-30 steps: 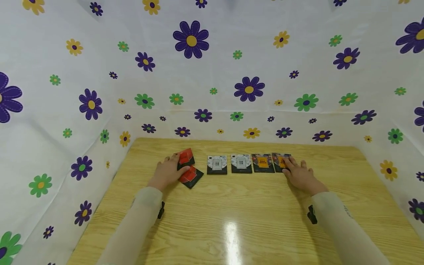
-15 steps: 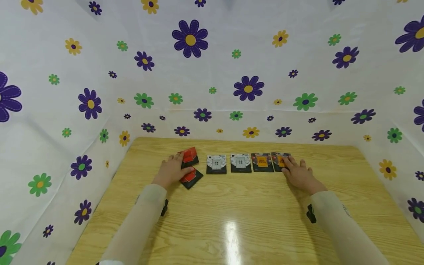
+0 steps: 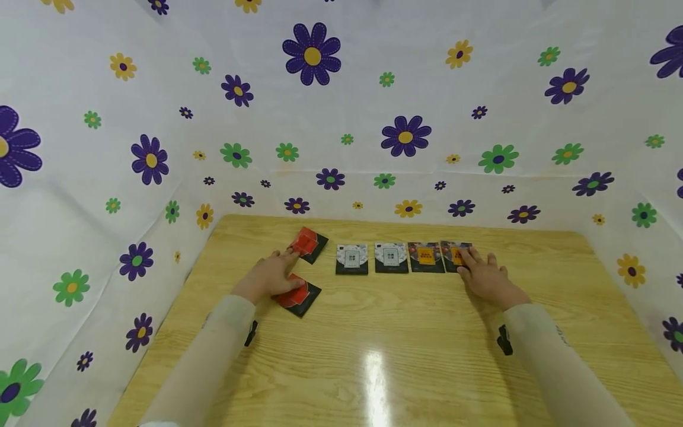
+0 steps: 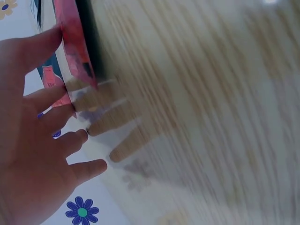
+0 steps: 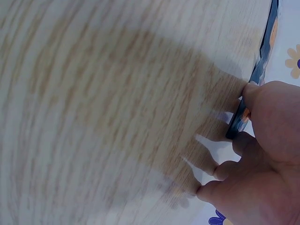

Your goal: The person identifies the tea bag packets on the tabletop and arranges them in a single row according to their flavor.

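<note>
Two flat red-and-black packets lie askew at the left of the table. With its thumb my left hand [image 3: 267, 277] touches the near red packet [image 3: 303, 302], and a fingertip reaches the far red packet [image 3: 315, 243]. In the left wrist view the thumb lies against the red packet's [image 4: 75, 42] edge, other fingers spread. At the right, my right hand [image 3: 490, 280] rests its fingertips on the rightmost orange-labelled packet [image 3: 451, 251], covering part of it. The right wrist view shows that packet [image 5: 241, 119] edge-on, between thumb and fingers.
Between the hands, a white-and-black packet [image 3: 351, 260], a second white-and-black packet [image 3: 391, 258] and another orange-labelled packet [image 3: 425, 257] lie in a row. The wooden table [image 3: 331, 344] meets a flower-patterned white sheet [image 3: 341, 112] at the back and sides.
The two red packets have moved apart under my left hand: the far one slid back and turned, the near one slid toward me and left. My right hand stays on its packet.
</note>
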A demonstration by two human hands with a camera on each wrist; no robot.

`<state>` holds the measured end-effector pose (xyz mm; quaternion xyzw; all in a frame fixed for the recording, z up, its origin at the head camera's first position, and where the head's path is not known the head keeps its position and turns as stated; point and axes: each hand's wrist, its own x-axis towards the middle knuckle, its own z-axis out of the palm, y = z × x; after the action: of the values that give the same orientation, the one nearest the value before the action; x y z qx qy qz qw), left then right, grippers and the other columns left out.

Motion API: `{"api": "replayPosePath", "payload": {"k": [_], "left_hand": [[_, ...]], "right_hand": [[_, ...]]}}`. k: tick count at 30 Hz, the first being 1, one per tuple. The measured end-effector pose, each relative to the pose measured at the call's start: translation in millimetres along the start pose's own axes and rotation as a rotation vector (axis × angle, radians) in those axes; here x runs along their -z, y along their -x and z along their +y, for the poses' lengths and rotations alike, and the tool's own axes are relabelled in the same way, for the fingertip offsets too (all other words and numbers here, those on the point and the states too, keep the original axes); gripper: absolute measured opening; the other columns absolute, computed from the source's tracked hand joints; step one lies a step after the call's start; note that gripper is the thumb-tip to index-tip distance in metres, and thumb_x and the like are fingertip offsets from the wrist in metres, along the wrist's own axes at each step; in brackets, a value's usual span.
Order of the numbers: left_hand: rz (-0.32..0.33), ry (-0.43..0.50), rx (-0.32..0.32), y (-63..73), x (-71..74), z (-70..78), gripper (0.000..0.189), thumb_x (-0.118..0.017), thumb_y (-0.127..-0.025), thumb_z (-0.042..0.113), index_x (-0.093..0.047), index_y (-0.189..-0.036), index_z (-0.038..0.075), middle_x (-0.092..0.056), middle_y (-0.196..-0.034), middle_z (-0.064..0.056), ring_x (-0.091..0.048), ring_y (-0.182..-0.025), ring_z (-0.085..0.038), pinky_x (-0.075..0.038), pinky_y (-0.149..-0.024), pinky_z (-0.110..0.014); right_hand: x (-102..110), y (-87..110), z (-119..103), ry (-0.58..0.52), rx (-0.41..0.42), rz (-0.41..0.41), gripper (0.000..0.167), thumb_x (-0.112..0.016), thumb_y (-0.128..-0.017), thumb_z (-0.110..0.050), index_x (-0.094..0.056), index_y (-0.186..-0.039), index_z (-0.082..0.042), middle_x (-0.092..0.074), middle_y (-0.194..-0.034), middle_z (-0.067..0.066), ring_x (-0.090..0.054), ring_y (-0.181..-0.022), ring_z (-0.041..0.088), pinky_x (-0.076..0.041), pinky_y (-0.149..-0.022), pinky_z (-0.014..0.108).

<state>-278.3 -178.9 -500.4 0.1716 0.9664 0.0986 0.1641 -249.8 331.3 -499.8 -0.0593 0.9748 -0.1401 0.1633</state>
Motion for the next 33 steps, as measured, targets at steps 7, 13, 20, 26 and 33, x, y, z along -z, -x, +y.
{"api": "replayPosePath", "payload": {"k": [7,13,20,26,33], "left_hand": [[0.116,0.035,0.028,-3.7,1.0,3.5,0.083,-0.053,-0.106,0.058,-0.031,-0.167,0.006,-0.047,-0.161,-0.024,-0.042,-0.149,-0.052,-0.035,-0.121,-0.068],[0.178,-0.010,0.120,-16.9,-2.5,14.6,0.079,-0.045,-0.109,0.056,-0.031,-0.166,0.004,-0.045,-0.164,-0.022,-0.045,-0.147,-0.050,-0.038,-0.117,-0.070],[0.131,-0.033,0.154,-22.4,-2.2,17.1,0.077,-0.044,-0.111,0.052,-0.027,-0.167,0.003,-0.033,-0.171,-0.021,-0.032,-0.155,-0.051,-0.029,-0.122,-0.072],[0.122,-0.036,0.118,-21.2,-1.3,14.6,0.076,-0.048,-0.110,0.050,-0.027,-0.167,0.004,-0.030,-0.172,-0.021,-0.029,-0.157,-0.051,-0.026,-0.124,-0.072],[0.115,-0.042,0.076,-19.1,-3.1,15.8,0.076,-0.051,-0.109,0.050,-0.029,-0.167,0.006,-0.032,-0.171,-0.020,-0.029,-0.157,-0.051,-0.026,-0.123,-0.073]], "right_hand": [[3.7,1.5,0.2,-0.018,-0.007,-0.007,0.066,-0.033,-0.116,-0.034,-0.014,-0.167,0.004,-0.007,-0.170,0.034,0.001,-0.149,0.073,-0.011,-0.113,0.089],[-1.0,-0.6,-0.7,-0.010,0.002,-0.006,0.066,-0.034,-0.116,-0.035,-0.014,-0.166,0.004,-0.008,-0.170,0.035,-0.001,-0.148,0.074,-0.013,-0.112,0.089],[-6.3,0.2,-3.5,-0.013,0.002,-0.006,0.066,-0.034,-0.116,-0.034,-0.015,-0.166,0.004,-0.009,-0.170,0.035,-0.003,-0.148,0.073,-0.015,-0.111,0.090],[-2.1,-0.8,-3.5,-0.002,0.001,0.003,0.065,-0.032,-0.117,-0.035,-0.014,-0.166,0.004,-0.008,-0.170,0.035,-0.003,-0.148,0.073,-0.014,-0.112,0.089],[1.6,0.1,-0.5,0.009,0.002,-0.009,0.066,-0.033,-0.117,-0.035,-0.014,-0.166,0.004,-0.009,-0.170,0.035,-0.002,-0.148,0.074,-0.015,-0.111,0.089]]}}
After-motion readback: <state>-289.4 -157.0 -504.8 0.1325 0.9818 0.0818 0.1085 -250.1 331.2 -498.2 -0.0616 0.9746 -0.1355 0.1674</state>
